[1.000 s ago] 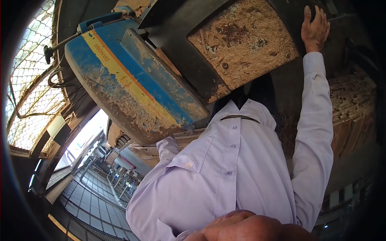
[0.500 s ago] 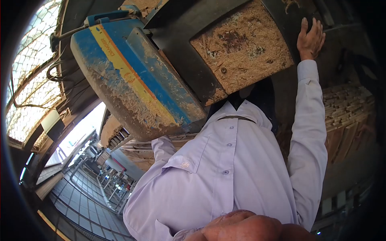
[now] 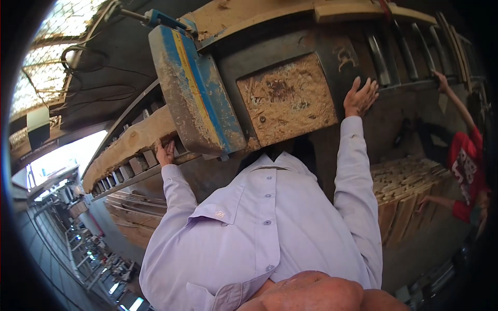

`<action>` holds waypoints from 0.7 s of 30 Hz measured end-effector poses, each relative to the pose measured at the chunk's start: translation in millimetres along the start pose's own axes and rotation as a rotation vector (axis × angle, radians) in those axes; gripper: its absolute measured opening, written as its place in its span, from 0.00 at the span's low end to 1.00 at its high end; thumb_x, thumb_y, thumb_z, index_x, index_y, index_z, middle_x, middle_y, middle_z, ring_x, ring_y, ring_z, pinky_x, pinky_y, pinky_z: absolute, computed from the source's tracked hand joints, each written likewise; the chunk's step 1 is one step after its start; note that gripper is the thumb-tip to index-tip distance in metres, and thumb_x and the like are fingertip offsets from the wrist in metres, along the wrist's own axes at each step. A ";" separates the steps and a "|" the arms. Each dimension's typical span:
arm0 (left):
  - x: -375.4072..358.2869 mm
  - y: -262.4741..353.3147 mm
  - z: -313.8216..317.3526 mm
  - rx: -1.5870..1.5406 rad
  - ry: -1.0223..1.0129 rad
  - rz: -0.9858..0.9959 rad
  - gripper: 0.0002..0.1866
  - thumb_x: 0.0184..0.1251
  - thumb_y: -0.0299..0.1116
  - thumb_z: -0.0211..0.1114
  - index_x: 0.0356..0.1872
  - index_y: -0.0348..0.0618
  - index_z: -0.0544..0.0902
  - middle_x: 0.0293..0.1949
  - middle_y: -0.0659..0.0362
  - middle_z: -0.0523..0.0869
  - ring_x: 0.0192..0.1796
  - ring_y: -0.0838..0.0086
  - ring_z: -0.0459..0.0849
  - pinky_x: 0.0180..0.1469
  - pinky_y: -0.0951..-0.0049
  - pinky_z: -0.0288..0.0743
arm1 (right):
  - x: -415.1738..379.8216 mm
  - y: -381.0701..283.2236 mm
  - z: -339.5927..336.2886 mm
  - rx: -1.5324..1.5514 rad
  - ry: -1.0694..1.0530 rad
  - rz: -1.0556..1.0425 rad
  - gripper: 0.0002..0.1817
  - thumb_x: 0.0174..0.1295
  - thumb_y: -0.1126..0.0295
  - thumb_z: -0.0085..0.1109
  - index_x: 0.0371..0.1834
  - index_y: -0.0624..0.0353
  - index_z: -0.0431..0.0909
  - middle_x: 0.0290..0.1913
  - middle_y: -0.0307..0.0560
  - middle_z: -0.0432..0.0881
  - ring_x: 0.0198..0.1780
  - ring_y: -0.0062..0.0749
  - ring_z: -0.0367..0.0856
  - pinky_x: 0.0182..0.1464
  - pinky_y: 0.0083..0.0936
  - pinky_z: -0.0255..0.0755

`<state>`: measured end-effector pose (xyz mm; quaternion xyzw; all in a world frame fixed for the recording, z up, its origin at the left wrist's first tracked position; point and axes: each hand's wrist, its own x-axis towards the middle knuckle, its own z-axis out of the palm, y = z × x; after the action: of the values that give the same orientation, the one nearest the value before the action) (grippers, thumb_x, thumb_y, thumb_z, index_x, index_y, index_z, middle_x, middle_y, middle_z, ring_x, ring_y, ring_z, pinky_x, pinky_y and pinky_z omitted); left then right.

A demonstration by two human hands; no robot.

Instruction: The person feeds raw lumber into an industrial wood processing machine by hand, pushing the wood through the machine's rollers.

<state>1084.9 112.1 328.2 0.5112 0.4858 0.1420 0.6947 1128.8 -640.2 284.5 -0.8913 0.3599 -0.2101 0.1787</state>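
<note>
A blue machine housing (image 3: 194, 88) with a yellow stripe, caked in sawdust, stands in front of me. Right of it is a dark metal table (image 3: 228, 67) with a sawdust-covered panel (image 3: 288, 101) set in it. My left hand (image 3: 165, 152) is at the edge of a long, rough-edged wooden board (image 3: 137, 136) on the left side, fingers apart and touching it. On the right, my right hand (image 3: 360, 97) lies with spread fingers at the dark table's right edge, holding nothing.
Rollers (image 3: 406, 50) extend to the right, where a co-worker in a red shirt (image 3: 464, 163) has a hand on their frame. Stacked wood (image 3: 410, 181) stands below. Another board (image 3: 373, 13) lies along the far side. A wood pile (image 3: 132, 212) is at lower left.
The view has shifted, bringing my left hand, the long board, the rollers and the co-worker into sight. My right hand stays spread and appears further left and lower.
</note>
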 end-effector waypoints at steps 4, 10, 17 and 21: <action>5.1 -16.0 -6.4 -0.034 -0.047 0.078 0.35 0.66 0.45 0.70 0.62 0.28 0.67 0.57 0.38 0.79 0.54 0.43 0.83 0.53 0.50 0.85 | -6.0 0.7 -10.4 -0.005 0.002 -0.008 0.37 0.74 0.40 0.34 0.71 0.61 0.63 0.75 0.59 0.60 0.78 0.47 0.52 0.79 0.45 0.41; 15.3 -48.6 -34.6 -0.104 -0.301 0.235 0.30 0.68 0.40 0.68 0.62 0.31 0.68 0.56 0.41 0.77 0.52 0.43 0.83 0.49 0.50 0.86 | -13.1 5.6 -25.6 -0.118 -0.039 -0.007 0.36 0.74 0.41 0.35 0.68 0.62 0.67 0.72 0.60 0.65 0.76 0.51 0.57 0.76 0.46 0.48; -30.1 -50.5 -5.3 -0.134 -0.019 0.121 0.32 0.68 0.45 0.68 0.60 0.31 0.69 0.53 0.43 0.79 0.46 0.48 0.85 0.42 0.55 0.87 | -5.6 40.9 -21.1 -0.174 0.045 -0.060 0.40 0.72 0.37 0.33 0.67 0.65 0.68 0.71 0.62 0.66 0.75 0.52 0.59 0.76 0.45 0.48; -42.7 -38.6 -9.0 -0.150 -0.110 0.017 0.34 0.68 0.50 0.66 0.60 0.28 0.68 0.49 0.43 0.82 0.41 0.51 0.87 0.40 0.57 0.88 | -6.8 41.3 -29.3 -0.132 0.036 -0.024 0.45 0.70 0.32 0.30 0.70 0.65 0.66 0.73 0.60 0.64 0.76 0.51 0.57 0.77 0.43 0.45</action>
<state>1045.2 70.7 318.1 0.4690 0.4305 0.1553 0.7554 1086.3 -668.2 288.3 -0.9014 0.3656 -0.2042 0.1104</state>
